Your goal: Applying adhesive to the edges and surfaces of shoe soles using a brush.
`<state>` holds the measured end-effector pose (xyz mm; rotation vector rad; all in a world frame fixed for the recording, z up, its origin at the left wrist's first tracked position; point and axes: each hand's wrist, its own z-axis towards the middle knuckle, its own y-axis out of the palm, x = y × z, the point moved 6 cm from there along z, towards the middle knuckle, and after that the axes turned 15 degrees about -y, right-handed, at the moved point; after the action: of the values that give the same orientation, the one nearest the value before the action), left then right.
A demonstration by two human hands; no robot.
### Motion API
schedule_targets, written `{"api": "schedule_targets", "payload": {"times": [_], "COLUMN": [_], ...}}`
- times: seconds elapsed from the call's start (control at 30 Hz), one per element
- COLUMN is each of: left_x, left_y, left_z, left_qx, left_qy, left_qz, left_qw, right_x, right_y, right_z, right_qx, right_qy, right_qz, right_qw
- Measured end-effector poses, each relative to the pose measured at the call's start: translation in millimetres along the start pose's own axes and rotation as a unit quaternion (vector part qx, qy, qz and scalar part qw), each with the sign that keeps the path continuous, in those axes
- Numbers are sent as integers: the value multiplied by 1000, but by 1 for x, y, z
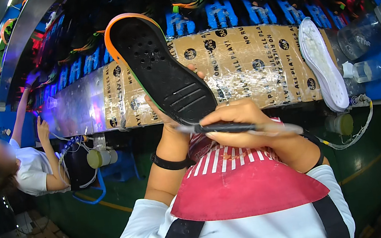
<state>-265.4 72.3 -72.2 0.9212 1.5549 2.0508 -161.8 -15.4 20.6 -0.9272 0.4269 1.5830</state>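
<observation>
Shoe sole (162, 72), black with orange-green rim, extends from the left hand (162, 115), cradled from beneath, probably leaving its recessed face open; its long axis slants, orange end pointing away and leftward from that grip. Rightward, the right hand (241, 114) pinches a black-handled tool (227, 127) near the closer end; beyond lies a white sole (321, 64).

One flat, printed brown cardboard sheet (240, 78). Over its left half, one long black shoe sole with an orange-and-green rim (164, 69). At its near edge, one bare left hand (163, 116), one bare right hand (238, 114) and one slim black-handled tool (228, 127). On its right end, one long white shoe sole (323, 64). Beyond that end, two clear plastic containers: one wide jar (360, 41), one small bottle (369, 71). Left of it, one white-shirted co-worker (32, 170).
</observation>
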Motion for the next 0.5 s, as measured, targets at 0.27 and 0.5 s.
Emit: {"api": "schedule_targets", "payload": {"times": [0.27,0.5], "left_x": [8,15], "left_y": [5,10], "left_z": [-1,-1], "left_qx": [24,43], "left_qy": [-40,-82], "left_qz": [48,75], "left_qw": [998,993], "right_x": [6,4], "right_y": [-6,-4], "right_z": [-7,-10], "right_qx": [1,-45], "right_qy": [96,84], "right_qz": [-2,78], "right_qw": [995,992]}}
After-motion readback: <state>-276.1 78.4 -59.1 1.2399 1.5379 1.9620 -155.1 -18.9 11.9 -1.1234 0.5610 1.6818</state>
